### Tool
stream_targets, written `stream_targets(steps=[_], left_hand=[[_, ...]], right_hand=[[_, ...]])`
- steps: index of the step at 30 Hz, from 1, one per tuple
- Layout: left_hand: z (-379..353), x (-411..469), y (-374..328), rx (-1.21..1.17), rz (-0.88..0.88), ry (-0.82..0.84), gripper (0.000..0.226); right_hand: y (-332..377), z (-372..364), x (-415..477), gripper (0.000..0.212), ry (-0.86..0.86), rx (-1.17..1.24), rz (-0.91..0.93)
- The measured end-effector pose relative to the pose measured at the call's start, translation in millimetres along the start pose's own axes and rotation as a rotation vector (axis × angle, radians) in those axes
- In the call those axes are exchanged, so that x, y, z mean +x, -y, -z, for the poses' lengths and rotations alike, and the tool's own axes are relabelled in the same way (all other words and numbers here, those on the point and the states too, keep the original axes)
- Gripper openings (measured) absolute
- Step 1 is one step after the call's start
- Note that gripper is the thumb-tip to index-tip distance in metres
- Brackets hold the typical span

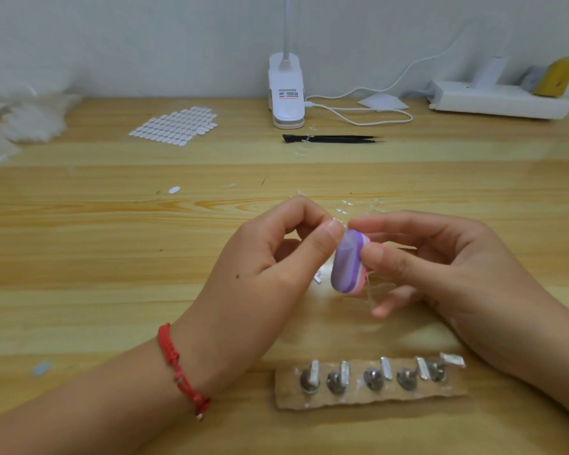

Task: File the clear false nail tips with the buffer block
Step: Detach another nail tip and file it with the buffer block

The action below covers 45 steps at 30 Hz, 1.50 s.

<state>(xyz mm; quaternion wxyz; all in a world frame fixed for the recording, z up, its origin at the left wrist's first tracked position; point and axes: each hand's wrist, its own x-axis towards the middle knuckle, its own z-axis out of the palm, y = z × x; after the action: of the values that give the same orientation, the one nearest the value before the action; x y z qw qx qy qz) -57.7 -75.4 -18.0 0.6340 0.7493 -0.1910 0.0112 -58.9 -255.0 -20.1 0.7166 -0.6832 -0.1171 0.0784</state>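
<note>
Nearest, a strip of cardboard [372, 397] lies flat on the wooden table [112, 290], with five small metal pegs [373, 379] standing in a row on it. To its left, a red cord bracelet [179, 366] circles the left wrist.

Just beyond the strip both hands are raised over the table and meet in the middle. The right hand [440, 267] grips the buffer block [347, 262], a rounded purple and pink block held nearly upright, with the thumb on its near edge and the fingers curled behind it. The left hand [266, 257] has its thumb and forefinger pinched together at the top end of the block, on a clear nail tip [339, 224] that is barely visible against the skin.

More loose clear tips [345, 205] lie on the table just past the hands. Further back are a single white oval sticker [174, 190], black tweezers [332, 138] and a sheet of white oval stickers [174, 126]. Clear plastic bags [23, 119] are heaped at the far left. Against the wall stand a white clip lamp [286, 93] with its cable [358, 110] and a white power strip [500, 100].
</note>
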Motion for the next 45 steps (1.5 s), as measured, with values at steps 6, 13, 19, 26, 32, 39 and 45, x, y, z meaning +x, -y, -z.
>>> stream_targets(steps=[6,13,19,26,32,39,45], left_hand=[[-0.6,1.5,1.4,0.038,0.025,-0.014,0.018],[0.8,2.0,1.9,-0.006,0.037,0.005,0.020],[1.8,2.2,2.1,-0.046,0.031,0.036,0.020],[1.8,2.2,3.0,-0.042,0.036,0.023,0.020],[1.5,3.1,3.3,-0.064,0.014,0.018,0.020],[0.2,2.4,4.2,-0.037,0.017,0.021,0.021],[1.4,0.2,2.4,-0.014,0.021,0.096,0.023]], right_hand=[[-1.0,0.9,1.0,0.029,-0.036,0.019,0.001],[-0.2,1.4,0.3,0.028,-0.032,0.004,0.005],[0.2,0.2,-0.8,0.026,-0.023,0.004,0.013],[2.2,1.4,0.4,0.025,0.046,-0.045,-0.015],[1.4,0.6,1.1,0.027,0.052,-0.006,-0.018],[1.0,2.6,0.7,0.027,0.028,0.035,-0.020],[0.9,2.7,0.7,0.028,0.007,0.066,-0.014]])
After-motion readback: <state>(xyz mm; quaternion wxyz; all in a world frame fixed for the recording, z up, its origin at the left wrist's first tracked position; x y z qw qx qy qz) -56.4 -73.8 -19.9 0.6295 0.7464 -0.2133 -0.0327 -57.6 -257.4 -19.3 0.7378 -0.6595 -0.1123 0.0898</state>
